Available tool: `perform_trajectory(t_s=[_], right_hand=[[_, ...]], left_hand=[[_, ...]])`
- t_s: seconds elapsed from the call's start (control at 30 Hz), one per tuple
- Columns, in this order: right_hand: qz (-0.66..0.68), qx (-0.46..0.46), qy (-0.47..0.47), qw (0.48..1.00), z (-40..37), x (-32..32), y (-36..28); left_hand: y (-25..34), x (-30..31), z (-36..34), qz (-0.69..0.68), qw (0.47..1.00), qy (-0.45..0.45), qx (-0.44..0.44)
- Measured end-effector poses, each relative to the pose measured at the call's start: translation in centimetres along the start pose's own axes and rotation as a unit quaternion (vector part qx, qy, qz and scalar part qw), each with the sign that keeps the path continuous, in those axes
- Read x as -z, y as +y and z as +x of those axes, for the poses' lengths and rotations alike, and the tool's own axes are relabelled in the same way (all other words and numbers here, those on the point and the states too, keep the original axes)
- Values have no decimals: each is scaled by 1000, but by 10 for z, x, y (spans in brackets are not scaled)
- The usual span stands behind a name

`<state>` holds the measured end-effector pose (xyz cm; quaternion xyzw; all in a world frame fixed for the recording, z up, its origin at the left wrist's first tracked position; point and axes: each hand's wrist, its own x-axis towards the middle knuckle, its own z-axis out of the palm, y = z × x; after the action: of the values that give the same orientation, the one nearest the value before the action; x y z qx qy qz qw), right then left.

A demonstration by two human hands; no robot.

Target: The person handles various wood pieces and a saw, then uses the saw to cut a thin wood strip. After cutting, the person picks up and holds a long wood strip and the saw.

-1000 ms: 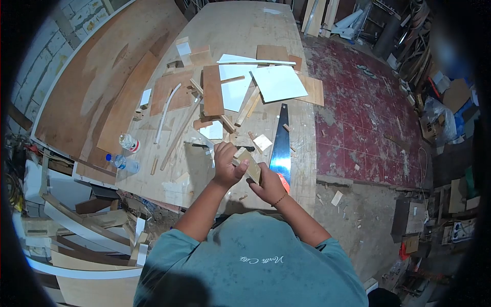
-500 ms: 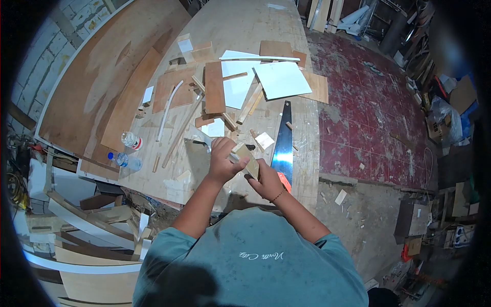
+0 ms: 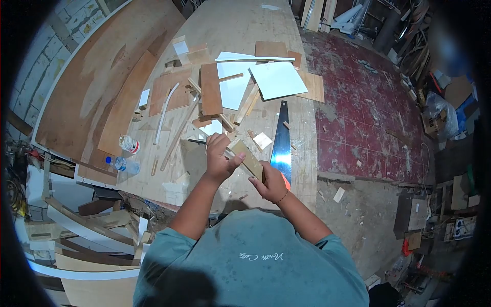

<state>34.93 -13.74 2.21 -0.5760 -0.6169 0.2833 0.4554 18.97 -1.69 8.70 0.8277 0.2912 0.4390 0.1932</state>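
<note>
Both my hands hold a short wooden block (image 3: 248, 160) just over the near part of the workbench. My left hand (image 3: 220, 161) wraps round its upper left end, with the thumb lying along its face. At the lower right end, my right hand (image 3: 270, 183) grips it, thumb toward me. A hand saw (image 3: 282, 143) lies beside my right hand, its orange handle partly hidden by it. Just beyond my left fingers a thin dark object (image 3: 196, 141) sticks out. A small white-faced square (image 3: 262, 141) rests on the bench past the block.
White panels (image 3: 279, 80), a brown board (image 3: 211, 89) and several wood strips are scattered across the workbench (image 3: 240, 25). On the left stand a white jar (image 3: 129, 144) and a plastic bottle (image 3: 125, 165). Curved frame pieces (image 3: 89, 230) are stacked below the bench at left.
The block has turned in my hands, so more of its long face shows. My right hand has shifted slightly right and its fingers have moved round the block's end.
</note>
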Motion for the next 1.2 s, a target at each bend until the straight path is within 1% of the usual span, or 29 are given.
perform_trajectory(t_s=[0.03, 0.1, 0.13, 0.2, 0.33, 0.4, 0.53, 0.6, 0.63, 0.7, 0.73, 0.8, 0.83, 0.9, 1.03, 1.1, 1.13, 1.2], right_hand=[[-1, 2, -1, 1000, 1, 3, -5], [1, -41, -3, 999, 4, 8, -13], [0, -39, -3, 999, 5, 10, -16], [-25, -27, 10, 999, 8, 12, -20], [-59, -29, 20, 998, 5, 7, -21], [-42, -72, -1, 997, 4, 5, -23], [-51, -62, 4, 997, 1, 3, -24], [-76, -17, 30, 996, 1, 3, -22], [-76, -16, 29, 997, 0, 3, -23], [-56, -37, 14, 998, -1, 6, -26], [-55, -36, 14, 998, -1, 8, -27], [-64, -41, -1, 997, -1, 12, -27], [-64, -41, -1, 997, -1, 12, -25], [-52, -16, 23, 998, -2, 9, -18], [-47, -22, 27, 998, -1, 2, -15], [-41, -31, 25, 998, -2, -1, -16], [-40, -32, 24, 998, -3, -1, -16], [-31, -22, 30, 999, -3, -2, -17]], left_hand=[[2, 1, 3, 0, 1000, 2, 0], [4, 2, 8, -4, 1000, 0, 12], [2, 0, 9, -4, 1000, 2, 10], [0, -5, 9, -18, 999, 37, 15], [6, -14, 8, -6, 997, 72, 25], [4, -19, 6, 5, 991, 134, 12], [3, -21, 6, -2, 990, 144, -1], [6, -20, 6, -9, 989, 148, -4], [7, -18, 7, -8, 989, 149, -4], [9, -10, 8, 11, 996, 86, -8], [10, -7, 9, 12, 996, 87, -8], [12, -1, 9, -14, 1000, 27, 5], [10, 2, 10, -13, 1000, 26, 5], [8, 6, 13, 1, 1000, -30, 1], [15, 13, 15, 8, 999, -45, 19], [17, 12, 15, 15, 1000, -8, 6], [18, 11, 15, 15, 1000, -8, 7], [19, 10, 16, 1, 999, 20, -26]])
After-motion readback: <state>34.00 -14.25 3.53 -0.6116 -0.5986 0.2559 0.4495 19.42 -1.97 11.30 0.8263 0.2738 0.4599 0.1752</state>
